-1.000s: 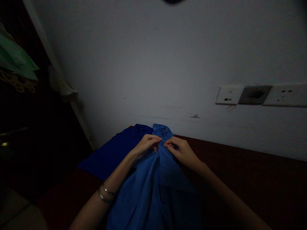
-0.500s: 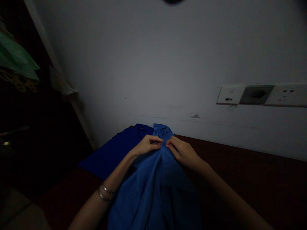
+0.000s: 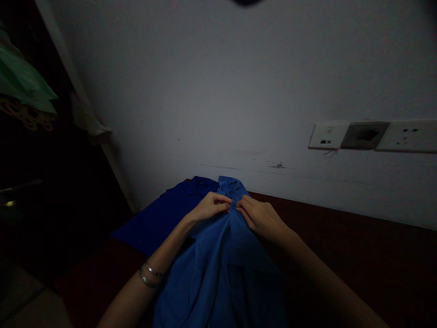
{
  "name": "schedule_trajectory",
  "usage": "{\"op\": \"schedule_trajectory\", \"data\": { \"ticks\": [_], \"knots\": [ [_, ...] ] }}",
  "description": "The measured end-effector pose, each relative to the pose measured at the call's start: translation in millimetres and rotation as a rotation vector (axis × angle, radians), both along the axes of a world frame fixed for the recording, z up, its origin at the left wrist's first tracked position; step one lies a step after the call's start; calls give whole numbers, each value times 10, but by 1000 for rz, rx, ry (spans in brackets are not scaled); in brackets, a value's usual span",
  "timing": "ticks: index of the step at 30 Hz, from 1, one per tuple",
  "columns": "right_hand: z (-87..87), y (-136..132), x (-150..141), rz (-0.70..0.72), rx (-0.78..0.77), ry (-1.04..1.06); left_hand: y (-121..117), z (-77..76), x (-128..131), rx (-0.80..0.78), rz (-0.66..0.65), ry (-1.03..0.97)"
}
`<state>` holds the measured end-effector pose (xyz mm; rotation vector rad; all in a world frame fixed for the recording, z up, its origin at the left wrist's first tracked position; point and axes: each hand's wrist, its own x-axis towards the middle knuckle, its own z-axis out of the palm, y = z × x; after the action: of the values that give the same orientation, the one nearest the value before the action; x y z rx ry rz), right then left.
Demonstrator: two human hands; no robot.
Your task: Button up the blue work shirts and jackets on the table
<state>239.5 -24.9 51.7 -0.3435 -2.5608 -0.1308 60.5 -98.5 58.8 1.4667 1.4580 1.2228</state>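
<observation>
A lighter blue shirt [image 3: 213, 269] lies in folds on the dark red-brown surface, its collar end toward the wall. My left hand [image 3: 212, 206] pinches the front of it just below the collar, thumb against fingers. From the other side my right hand [image 3: 257, 214] pinches the same part of the cloth, its fingertips close to the left ones. Whatever small part sits between the fingertips is too dark and small to make out. Left of it, partly covered, a deep blue shirt [image 3: 160, 216] is spread flat, and neither hand touches it.
Behind the shirts rises a pale wall [image 3: 205, 100] with a row of switch and socket plates [image 3: 365, 135] at right. The dark red-brown surface [image 3: 334, 237] runs along the wall. Green cloth [image 3: 23, 77] hangs by the dark door at left.
My right hand has shifted very slightly at the fingertips. Both hands keep their pinch on the lighter blue shirt, and the rest looks the same.
</observation>
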Motion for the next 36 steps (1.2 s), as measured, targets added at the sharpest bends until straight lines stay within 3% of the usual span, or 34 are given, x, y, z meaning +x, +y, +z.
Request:
{"op": "schedule_trajectory", "data": {
  "ticks": [12,19,25,31,36],
  "knots": [
    [10,-68,-20,-6,112,-77,-19,-2,101,-22,159,-32],
    [26,-15,9,16,-61,69,-41,0,71,0,64,-74],
    [30,53,50,238,-230,1,-40,7,77,-17,-95,18],
    [15,100,48,255,-304,-32,-52,35,81,-18,-117,-55],
    [33,99,51,252,-286,-36,-36,50,-26,35,-16,-10]
  ]
}}
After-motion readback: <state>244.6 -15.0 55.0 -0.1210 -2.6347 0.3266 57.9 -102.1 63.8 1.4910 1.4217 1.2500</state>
